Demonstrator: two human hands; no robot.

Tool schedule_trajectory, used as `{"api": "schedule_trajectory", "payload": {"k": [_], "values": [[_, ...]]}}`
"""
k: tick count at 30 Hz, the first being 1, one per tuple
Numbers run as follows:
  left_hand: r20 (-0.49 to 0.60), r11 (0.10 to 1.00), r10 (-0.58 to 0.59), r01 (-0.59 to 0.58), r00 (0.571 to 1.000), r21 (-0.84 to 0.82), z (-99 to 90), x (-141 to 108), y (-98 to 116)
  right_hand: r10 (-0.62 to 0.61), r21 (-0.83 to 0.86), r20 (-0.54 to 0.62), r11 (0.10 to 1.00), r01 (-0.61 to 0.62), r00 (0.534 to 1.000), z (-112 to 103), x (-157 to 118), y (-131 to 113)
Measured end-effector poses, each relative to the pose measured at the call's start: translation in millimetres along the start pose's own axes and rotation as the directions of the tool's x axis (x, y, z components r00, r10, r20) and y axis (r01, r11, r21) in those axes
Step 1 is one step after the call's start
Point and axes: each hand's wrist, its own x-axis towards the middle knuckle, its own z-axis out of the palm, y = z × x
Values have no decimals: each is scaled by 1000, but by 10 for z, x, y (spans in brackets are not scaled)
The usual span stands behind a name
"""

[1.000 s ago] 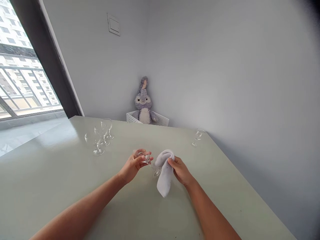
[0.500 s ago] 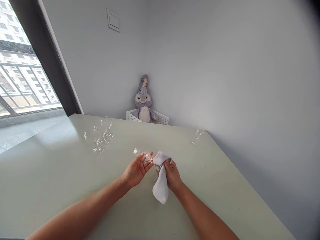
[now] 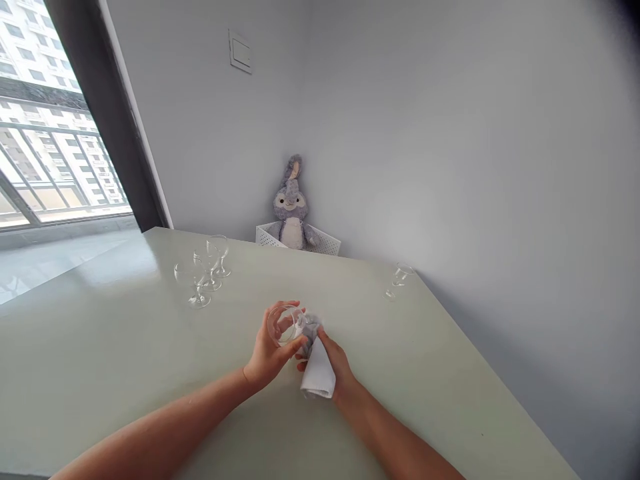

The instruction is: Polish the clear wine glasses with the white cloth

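Note:
My left hand (image 3: pixel 270 347) is closed around the bowl of a clear stemmed glass (image 3: pixel 283 325), tilted on its side with the rim toward the left. In my right hand (image 3: pixel 333 357) is a white cloth (image 3: pixel 320 373), folded over the stem and foot end of that glass. The cloth hides the foot, and one corner hangs down below my fingers. Both hands are close together above the pale table (image 3: pixel 240 420).
Three stemmed glasses (image 3: pixel 200 300) stand grouped at the table's back left. Another small glass (image 3: pixel 399 275) stands near the right edge. Behind the table, a grey plush rabbit (image 3: pixel 291 207) sits in a white perforated basket (image 3: pixel 327 244) against the wall corner.
My left hand has turned and now wraps round the bowl, with the rim facing more toward me. The cloth has shifted along with my right hand. The camera view moved slightly.

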Motion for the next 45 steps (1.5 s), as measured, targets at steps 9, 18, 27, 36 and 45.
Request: {"api": "schedule_trajectory", "payload": {"k": [9,18,27,36,45], "values": [[-64,980,44,-31,997,198,-88,79,0,-665,-938,317,-114,328,676,-206,33,-266],[165,921,-53,-15,985,390,-112,-28,-273,-505,-894,436,-339,293,745,-186,405,-247],[226,587,-330,11,916,810,-186,-2,-436,-713,-988,-112,155,0,692,-1317,1039,-1016],[225,621,-294,6,929,784,-198,9,-441,-721,-949,-282,308,-71,633,-1685,1412,-1248],[119,759,-331,189,936,623,-213,32,-423,-714,-901,-397,423,-98,577,-1596,1231,-1296]]}}
